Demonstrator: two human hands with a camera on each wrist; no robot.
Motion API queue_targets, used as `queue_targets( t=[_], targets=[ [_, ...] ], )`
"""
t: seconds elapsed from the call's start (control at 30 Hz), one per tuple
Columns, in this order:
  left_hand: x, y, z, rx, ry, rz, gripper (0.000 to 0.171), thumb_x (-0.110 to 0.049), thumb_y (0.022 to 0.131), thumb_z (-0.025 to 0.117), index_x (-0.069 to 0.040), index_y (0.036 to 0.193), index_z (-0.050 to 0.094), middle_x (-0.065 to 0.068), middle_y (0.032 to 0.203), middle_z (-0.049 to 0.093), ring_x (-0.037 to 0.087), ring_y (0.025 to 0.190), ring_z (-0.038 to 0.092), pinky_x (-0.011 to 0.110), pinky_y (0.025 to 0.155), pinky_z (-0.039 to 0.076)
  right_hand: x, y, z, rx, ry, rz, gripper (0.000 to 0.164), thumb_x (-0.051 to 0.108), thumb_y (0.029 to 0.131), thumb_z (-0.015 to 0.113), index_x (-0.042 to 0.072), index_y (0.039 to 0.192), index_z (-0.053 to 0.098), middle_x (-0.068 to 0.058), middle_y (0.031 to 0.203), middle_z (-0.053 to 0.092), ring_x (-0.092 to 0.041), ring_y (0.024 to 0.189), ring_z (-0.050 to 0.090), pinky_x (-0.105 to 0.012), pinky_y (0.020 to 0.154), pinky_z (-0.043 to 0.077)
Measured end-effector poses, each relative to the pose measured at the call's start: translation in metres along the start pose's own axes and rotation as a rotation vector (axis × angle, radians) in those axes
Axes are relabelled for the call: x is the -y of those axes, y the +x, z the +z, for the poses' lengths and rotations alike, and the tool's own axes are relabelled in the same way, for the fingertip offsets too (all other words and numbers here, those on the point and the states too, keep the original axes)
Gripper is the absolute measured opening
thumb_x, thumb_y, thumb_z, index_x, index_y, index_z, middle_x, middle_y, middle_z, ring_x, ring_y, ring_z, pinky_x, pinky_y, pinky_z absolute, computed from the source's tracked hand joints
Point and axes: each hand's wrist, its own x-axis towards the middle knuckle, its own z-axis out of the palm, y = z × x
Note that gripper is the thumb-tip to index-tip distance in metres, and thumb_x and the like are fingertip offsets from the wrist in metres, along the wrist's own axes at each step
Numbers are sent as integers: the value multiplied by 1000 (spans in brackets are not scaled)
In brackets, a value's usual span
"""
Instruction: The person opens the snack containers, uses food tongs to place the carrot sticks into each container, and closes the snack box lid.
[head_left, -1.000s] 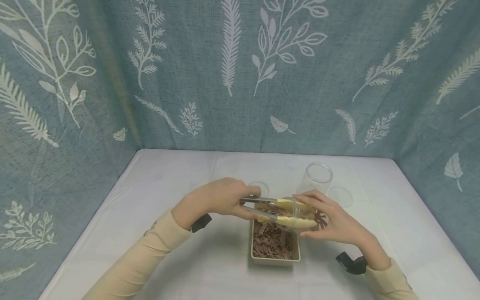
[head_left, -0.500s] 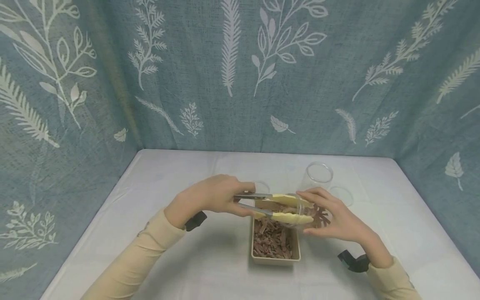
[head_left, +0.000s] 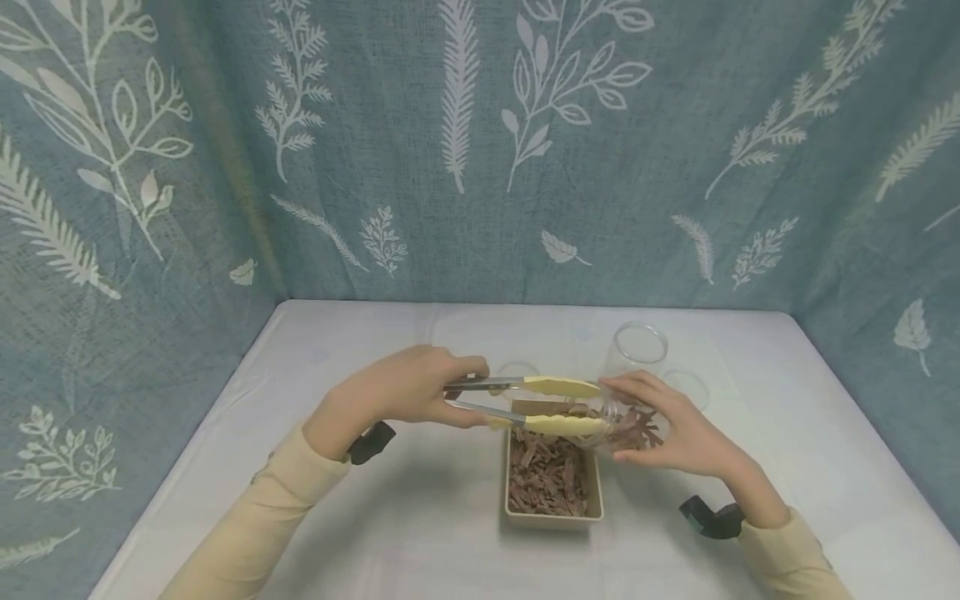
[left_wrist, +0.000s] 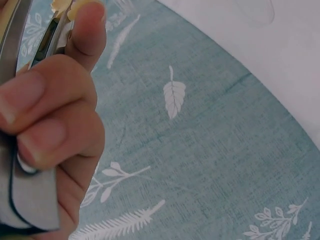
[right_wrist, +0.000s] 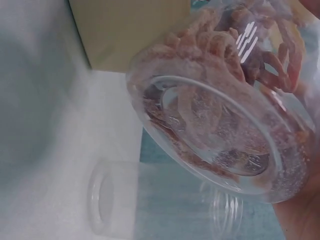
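Note:
A pair of metal tongs with yellow tips (head_left: 562, 386) is gripped by my left hand (head_left: 405, 387), its two arms spread apart. Those tips lie at the mouth of a clear plastic jar (right_wrist: 215, 125), which my right hand (head_left: 678, 429) holds tipped on its side, mouth to the left. Brown strips (right_wrist: 200, 50) lie inside the jar. Below both hands stands a tan rectangular container (head_left: 555, 523) with shredded brown strips (head_left: 543, 479) in it. In the left wrist view, fingers (left_wrist: 60, 90) curl round the tongs; their far tips are mostly cut off.
A second clear jar (head_left: 637, 358) stands upright behind my right hand. Thin clear round discs, perhaps lids, lie on the white table: one (head_left: 517, 367) behind the tongs, another (head_left: 688, 387) right of the second jar. A blue patterned curtain (head_left: 480, 233) surrounds the table.
My left hand has drawn the tongs leftward, so their tips reach less far into the tilted jar. My right hand has shifted slightly right with the jar. The container has stayed put.

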Motion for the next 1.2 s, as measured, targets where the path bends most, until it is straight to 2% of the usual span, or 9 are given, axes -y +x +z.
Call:
queue_targets(
  t=[0.2,0.43,0.73,0.9,1.03,1.2],
  targets=[
    [6,-11,0,-17,-13,-89,32,-55,81,62,-28,94,54,-13,57,37,2,50,32,21,49,30,-2,-1,-1,-4,9,15,83,31,65,84,16,136,44,1,133,48,-10,119,47,-33,97,42],
    [12,-25,6,-28,-34,-159,35,-56,79,62,-27,97,56,-13,58,40,1,50,34,21,48,31,-6,-3,-5,-24,34,24,83,25,64,85,15,135,44,0,130,50,-10,117,48,-31,94,44],
    [18,-34,17,-15,-77,-177,29,-50,81,64,-27,97,57,-14,59,40,1,50,34,20,48,31,-8,-4,-9,-37,63,15,83,20,64,85,12,136,44,-1,133,48,-8,120,46,-26,95,42],
    [17,-33,22,12,-91,-169,24,-49,86,59,-26,95,59,-14,62,47,0,50,36,20,48,34,-6,-4,-11,-38,79,19,82,17,65,84,12,136,44,-2,134,47,-8,121,45,-28,95,43],
    [15,-33,23,20,-91,-156,25,-47,88,57,-24,95,60,-14,64,49,0,50,37,20,49,35,-5,-4,-12,-50,60,6,82,17,64,85,11,135,44,-2,133,48,-6,120,44,-30,94,44],
    [16,-35,22,0,-99,-162,19,-44,87,60,-27,95,60,-15,65,49,0,52,38,20,50,36,-5,-4,-13,-59,61,-3,82,16,64,85,11,135,45,-3,131,50,-6,119,45,-30,93,44]
  ],
)
